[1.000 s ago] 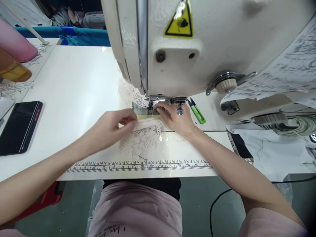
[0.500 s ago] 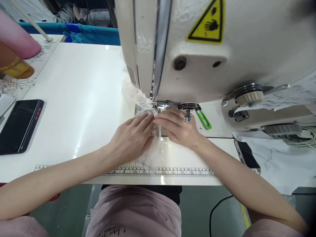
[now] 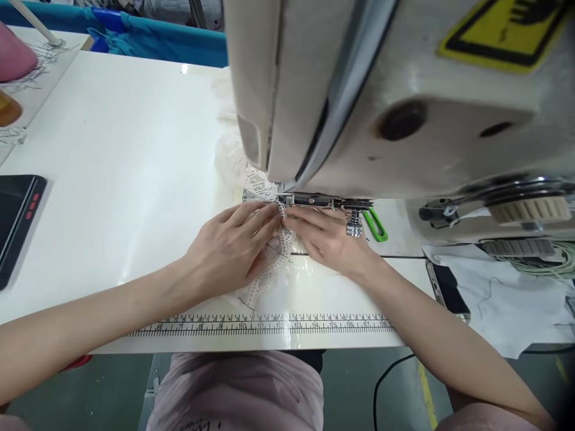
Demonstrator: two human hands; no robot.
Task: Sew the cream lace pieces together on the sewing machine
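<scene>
A strip of white lace trim [image 3: 286, 240] with sheer fabric runs under the presser foot [image 3: 282, 199] of the sewing machine [image 3: 254, 90]. My left hand [image 3: 231, 245] lies over the lace just left of the foot, fingers close together and pressing it down, thumb tucked low beside the fabric. From the right, my right hand [image 3: 330, 236] has its fingertips against the lace edge, partly behind a metal thumbscrew [image 3: 354, 224]. The lace's near end, with a dark loose thread, trails towards the table edge. The needle tip is too small to make out.
A printed ruler [image 3: 314, 325] runs along the table's front edge. Green thread snips [image 3: 375, 225] lie right of the foot. A black device [image 3: 18, 221] sits at far left; a phone [image 3: 447, 287] and white cloth [image 3: 516, 305] lie at right. Thread cones [image 3: 15, 54] stand at upper left.
The camera view has shifted, so the machine head looms larger and further right. More sheer fabric shows behind the foot. Both hands stay beside the foot with the lace between them.
</scene>
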